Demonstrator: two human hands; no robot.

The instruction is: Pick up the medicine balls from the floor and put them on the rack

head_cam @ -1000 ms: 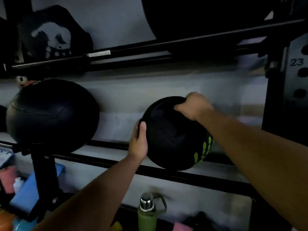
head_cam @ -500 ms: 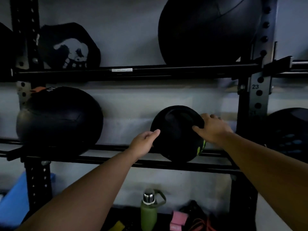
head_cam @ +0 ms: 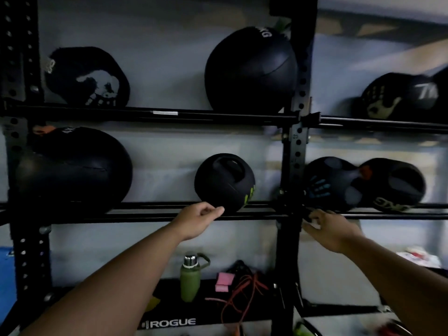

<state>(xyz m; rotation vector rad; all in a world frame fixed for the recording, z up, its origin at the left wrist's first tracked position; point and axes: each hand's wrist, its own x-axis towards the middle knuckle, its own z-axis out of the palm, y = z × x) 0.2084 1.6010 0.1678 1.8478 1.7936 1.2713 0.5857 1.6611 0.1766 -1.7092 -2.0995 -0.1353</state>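
Left hand is loosely curled, thumb and fingers drawn together on nothing, its fingertips just beside the underside of the small black rubber medicine ball with a moulded grip recess and green markings. Contact between fingertips and ball cannot be confirmed. Right hand is spread with fingers extended, empty, positioned in front of the middle rails near the rack's centre upright; it is blurred, so contact with the rail cannot be determined.

The small ball rests on the paired horizontal rails of the middle tier of the black steel storage rack, between a large black soft medicine ball at the left end of that tier and the centre upright (perforated along its length).

Right of the upright, on the same tier, sit a black ball with a blue handprint and a black ball with pale lettering, touching each other.

On the upper tier: a black ball with a white skull print, a large black ball against the upright, and a blurred black ball with a pale handprint.

On the bottom shelf stand a green bottle with a steel cap, a pink block and red cord.
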